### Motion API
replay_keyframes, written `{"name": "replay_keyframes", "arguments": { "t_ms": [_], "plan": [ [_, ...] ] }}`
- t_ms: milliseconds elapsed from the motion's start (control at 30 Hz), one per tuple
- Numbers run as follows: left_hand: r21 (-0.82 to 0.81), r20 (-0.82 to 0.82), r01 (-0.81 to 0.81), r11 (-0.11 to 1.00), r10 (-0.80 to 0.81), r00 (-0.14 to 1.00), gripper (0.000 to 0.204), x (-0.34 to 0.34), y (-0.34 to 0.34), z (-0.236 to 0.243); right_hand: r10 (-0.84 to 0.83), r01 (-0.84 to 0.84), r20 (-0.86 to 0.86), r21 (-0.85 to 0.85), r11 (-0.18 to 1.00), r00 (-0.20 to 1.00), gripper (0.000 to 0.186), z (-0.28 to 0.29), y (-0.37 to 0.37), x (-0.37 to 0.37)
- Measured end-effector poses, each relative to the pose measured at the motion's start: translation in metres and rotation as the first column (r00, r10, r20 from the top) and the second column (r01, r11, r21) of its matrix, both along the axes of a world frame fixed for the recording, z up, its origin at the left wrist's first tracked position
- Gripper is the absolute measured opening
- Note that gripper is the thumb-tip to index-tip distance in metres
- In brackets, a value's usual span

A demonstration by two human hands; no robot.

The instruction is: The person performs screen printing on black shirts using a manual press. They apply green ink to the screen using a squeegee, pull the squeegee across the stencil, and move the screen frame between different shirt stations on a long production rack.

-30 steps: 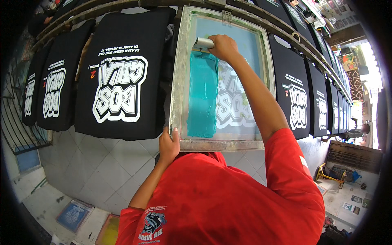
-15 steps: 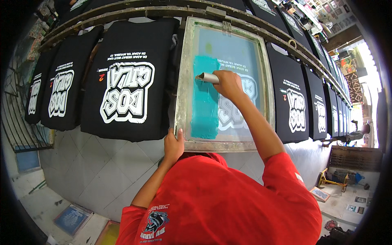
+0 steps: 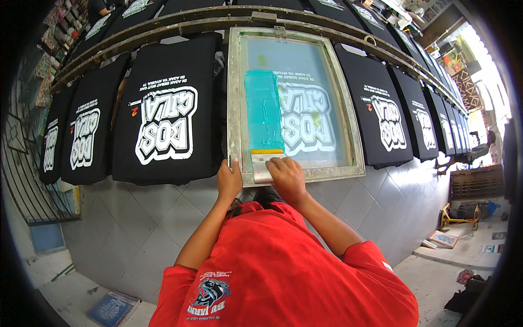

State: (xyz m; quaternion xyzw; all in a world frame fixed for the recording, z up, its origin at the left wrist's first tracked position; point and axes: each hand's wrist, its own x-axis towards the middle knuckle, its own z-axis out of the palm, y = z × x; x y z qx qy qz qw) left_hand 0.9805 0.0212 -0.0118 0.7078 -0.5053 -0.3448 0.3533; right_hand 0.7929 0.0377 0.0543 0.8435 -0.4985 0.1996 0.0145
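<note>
A screen-printing frame (image 3: 351,131) with a pale mesh lies in front of me over a black shirt, whose white lettering shows through. Teal ink (image 3: 262,109) covers a tall band on the mesh's left side. My right hand (image 3: 287,177) is closed round the metal handle of a squeegee (image 3: 262,168). Its yellow blade sits at the near end of the teal band. At the frame's near left corner, my left hand (image 3: 229,179) grips the wooden edge, thumb on top; its other fingers are partly hidden.
Black shirts with white lettering lie in a row, one shirt (image 3: 166,71) left of the frame and another (image 3: 376,82) right of it. A long rail (image 3: 163,27) runs behind them, with more shirts beyond. A framed screen (image 3: 111,308) rests on the floor, lower left.
My right hand has drawn the squeegee from the upper part of the teal band down to its near end. My left hand stays on the frame's corner. The whole view has shifted slightly.
</note>
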Motion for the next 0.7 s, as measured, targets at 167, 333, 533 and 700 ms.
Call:
{"name": "replay_keyframes", "arguments": {
  "t_ms": [167, 333, 533, 700],
  "plan": [
    [-0.022, 0.029, -0.031, 0.999, 0.031, 0.999, 0.042, -0.003, 0.001, 0.001, 0.013, -0.029, 0.112, 0.148, 0.989, 0.994, 0.066, 0.001, 0.024, -0.006],
    [-0.024, 0.052, -0.014, 1.0, 0.015, 0.999, 0.045, 0.002, 0.003, -0.003, -0.568, 0.579, 0.131, -0.063, 0.813, 0.813, 0.065, -0.006, 0.015, -0.11],
    [-0.035, -0.004, -0.005, 0.999, 0.005, 1.0, 0.045, 0.005, 0.004, -0.002, -0.894, 0.814, 0.03, 0.401, 0.421, 0.448, 0.053, -0.016, 0.007, -0.253],
    [-0.027, -0.032, -0.003, 1.0, 0.002, 0.999, 0.043, 0.011, 0.004, 0.016, -0.902, 0.711, 0.145, 0.569, 0.412, 0.407, 0.058, -0.046, -0.016, -0.292]
  ]
}}
